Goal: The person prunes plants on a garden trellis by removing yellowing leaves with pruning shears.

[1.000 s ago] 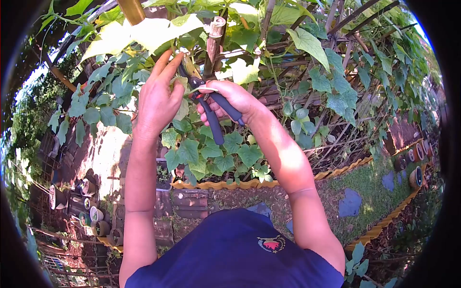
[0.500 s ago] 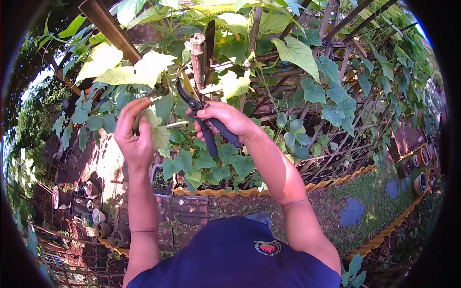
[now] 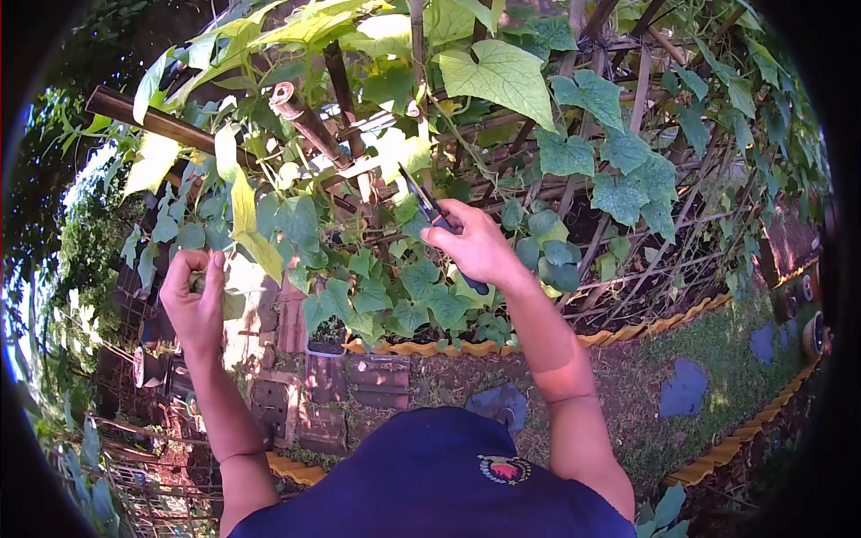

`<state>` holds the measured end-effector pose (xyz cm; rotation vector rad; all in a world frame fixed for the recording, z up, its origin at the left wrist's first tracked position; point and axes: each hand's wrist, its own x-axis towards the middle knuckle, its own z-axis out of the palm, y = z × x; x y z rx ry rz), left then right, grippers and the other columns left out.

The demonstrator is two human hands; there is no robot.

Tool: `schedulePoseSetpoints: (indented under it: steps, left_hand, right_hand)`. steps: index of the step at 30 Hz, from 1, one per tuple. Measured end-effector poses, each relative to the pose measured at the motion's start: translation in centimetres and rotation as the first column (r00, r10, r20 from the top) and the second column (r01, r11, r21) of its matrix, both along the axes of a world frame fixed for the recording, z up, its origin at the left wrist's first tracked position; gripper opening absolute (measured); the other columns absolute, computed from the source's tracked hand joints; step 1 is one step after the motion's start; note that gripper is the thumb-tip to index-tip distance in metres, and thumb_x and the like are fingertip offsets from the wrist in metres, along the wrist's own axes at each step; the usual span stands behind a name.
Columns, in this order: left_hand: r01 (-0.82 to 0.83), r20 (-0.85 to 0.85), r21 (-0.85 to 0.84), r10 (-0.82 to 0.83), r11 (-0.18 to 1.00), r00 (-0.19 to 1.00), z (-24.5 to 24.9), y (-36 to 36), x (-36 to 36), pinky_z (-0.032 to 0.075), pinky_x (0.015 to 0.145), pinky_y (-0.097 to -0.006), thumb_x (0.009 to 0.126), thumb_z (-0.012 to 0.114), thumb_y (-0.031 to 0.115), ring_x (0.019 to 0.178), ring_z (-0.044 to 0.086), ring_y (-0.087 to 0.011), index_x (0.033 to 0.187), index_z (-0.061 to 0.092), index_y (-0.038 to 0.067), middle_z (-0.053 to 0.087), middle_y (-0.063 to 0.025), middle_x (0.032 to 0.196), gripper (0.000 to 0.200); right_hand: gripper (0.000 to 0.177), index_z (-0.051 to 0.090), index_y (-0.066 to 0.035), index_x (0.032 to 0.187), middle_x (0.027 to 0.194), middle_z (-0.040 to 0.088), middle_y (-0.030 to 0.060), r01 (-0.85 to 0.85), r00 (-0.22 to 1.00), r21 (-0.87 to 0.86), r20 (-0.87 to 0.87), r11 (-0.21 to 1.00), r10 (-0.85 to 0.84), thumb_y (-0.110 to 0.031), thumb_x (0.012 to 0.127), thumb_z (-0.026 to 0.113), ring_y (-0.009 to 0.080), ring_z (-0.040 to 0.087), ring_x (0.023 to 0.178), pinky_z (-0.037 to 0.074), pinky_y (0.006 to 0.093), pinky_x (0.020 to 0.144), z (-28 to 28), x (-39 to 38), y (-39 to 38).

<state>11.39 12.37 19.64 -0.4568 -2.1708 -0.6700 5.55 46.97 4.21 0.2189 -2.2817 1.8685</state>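
Note:
My left hand is at the left with thumb and fingers pinched together. A pale green leaf shows just beside it and seems held there; the grip itself is partly hidden by the fingers. In my right hand is a pair of black-handled pruning shears, seen nearly edge-on. Their blades point up and left, close to a sunlit leaf on the vines. A yellowish leaf hangs above and to the right of my left hand.
Bamboo poles and thin sticks form a trellis full of climbing vines. A cut pole juts out at upper left. Wavy yellow edging borders the bed. Pots stand at left, and flat stones lie in the grass.
My left hand has moved left and down, away from the shears. My right hand has shifted right and slightly down, turning the shears edge-on. The view has shifted too.

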Motion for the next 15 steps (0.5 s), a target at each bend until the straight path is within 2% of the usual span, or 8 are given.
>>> schedulePoseSetpoints:
  steps: [2, 3, 6, 10, 12, 13, 14, 15]
  left_hand:
    - [-0.054, -0.058, -0.156, 0.045, 0.986, 0.997, 3.4, 1.1, -0.2, 0.038, 0.061, -0.0247, 0.093, 0.071, 0.006, 0.066, 0.045, -0.0088, 0.078, 0.053, 0.001, 0.054, -0.0018, 0.072, 0.024]
    - [-0.107, -0.09, -0.206, 0.09, 0.973, 0.992, 5.0, 2.4, -0.1, 0.037, 0.06, -0.025, 0.093, 0.071, 0.008, 0.065, 0.043, -0.0088, 0.078, 0.053, 0.001, 0.052, -0.0013, 0.07, 0.024]
    - [-0.164, -0.177, -0.349, 0.107, 0.923, 0.978, 9.4, 5.5, -0.2, 0.037, 0.059, -0.0263, 0.094, 0.071, 0.011, 0.064, 0.042, -0.0094, 0.081, 0.053, 0.001, 0.05, -0.0013, 0.069, 0.024]
    - [-0.308, -0.257, -0.499, 0.201, 0.81, 0.945, 13.6, 9.4, -0.6, 0.042, 0.061, -0.0279, 0.093, 0.073, 0.013, 0.067, 0.046, -0.0127, 0.089, 0.056, 0.001, 0.052, -0.0045, 0.074, 0.021]
    - [-0.361, -0.326, -0.582, 0.197, 0.729, 0.924, 15.1, 11.5, -1.3, 0.043, 0.065, -0.0248, 0.094, 0.071, 0.012, 0.069, 0.049, -0.0087, 0.096, 0.057, 0.003, 0.053, -0.0006, 0.079, 0.017]
    - [-0.427, -0.383, -0.572, 0.232, 0.7, 0.894, 15.3, 13.2, -1.5, 0.046, 0.067, -0.0264, 0.093, 0.072, 0.014, 0.071, 0.053, -0.0093, 0.102, 0.06, 0.005, 0.056, -0.0013, 0.078, 0.018]
    - [-0.503, -0.294, -0.577, 0.411, 0.643, 0.863, 15.7, 15.6, -0.8, 0.049, 0.066, -0.0306, 0.092, 0.073, 0.02, 0.071, 0.056, -0.0118, 0.108, 0.063, 0.008, 0.057, -0.0028, 0.078, 0.023]
    - [-0.518, -0.291, -0.643, 0.446, 0.564, 0.846, 16.3, 17.2, -0.7, 0.05, 0.067, -0.0344, 0.092, 0.072, 0.022, 0.071, 0.059, -0.0178, 0.113, 0.063, 0.009, 0.06, -0.0059, 0.079, 0.027]
  right_hand:
    - [0.053, 0.066, -0.003, 0.118, 0.094, 0.072, 0.0177, 0.053, 0.998, 0.113, -0.024, 0.992, -0.05, -0.04, 0.081, 0.07, 0.033, 0.07, 0.091, 0.052, 0.0413, 0.084, 2.4, 0.5, 0.3]
    - [0.06, 0.062, -0.001, 0.127, 0.103, 0.072, 0.0198, 0.064, 0.998, 0.228, 0.011, 0.972, -0.068, -0.041, 0.082, 0.07, 0.0329, 0.071, 0.092, 0.053, 0.041, 0.087, 3.6, 0.2, 0.5]
    - [0.058, 0.063, -0.001, 0.125, 0.102, 0.072, 0.0221, 0.08, 0.991, 0.266, -0.124, 0.961, -0.048, -0.041, 0.082, 0.069, 0.0377, 0.07, 0.095, 0.054, 0.0443, 0.087, 4.7, -1.5, 0.9]
    - [0.045, 0.066, -0.002, 0.111, 0.094, 0.072, 0.0213, 0.078, 0.988, 0.324, -0.149, 0.943, -0.03, -0.036, 0.082, 0.069, 0.0396, 0.071, 0.091, 0.055, 0.0469, 0.085, 6.0, -3.9, 0.9]
    - [0.038, 0.066, -0.001, 0.102, 0.088, 0.071, 0.0219, 0.126, 0.973, 0.338, -0.227, 0.933, -0.049, -0.034, 0.082, 0.068, 0.0399, 0.071, 0.088, 0.055, 0.0491, 0.082, 6.3, -5.0, 0.4]
    - [0.038, 0.066, -0.001, 0.102, 0.087, 0.071, 0.0221, 0.149, 0.965, 0.362, -0.257, 0.92, -0.055, -0.033, 0.082, 0.069, 0.04, 0.071, 0.087, 0.055, 0.0496, 0.082, 6.6, -5.5, 0.2]
    - [0.038, 0.065, 0.0, 0.101, 0.086, 0.071, 0.0223, 0.175, 0.956, 0.387, -0.288, 0.905, -0.062, -0.033, 0.083, 0.069, 0.0402, 0.071, 0.085, 0.055, 0.0501, 0.081, 7.0, -6.1, 0.1]
    - [0.036, 0.065, 0.001, 0.099, 0.084, 0.07, 0.0229, 0.146, 0.959, 0.364, -0.28, 0.92, -0.042, -0.031, 0.082, 0.068, 0.0403, 0.072, 0.084, 0.055, 0.051, 0.08, 7.4, -6.6, -0.1]
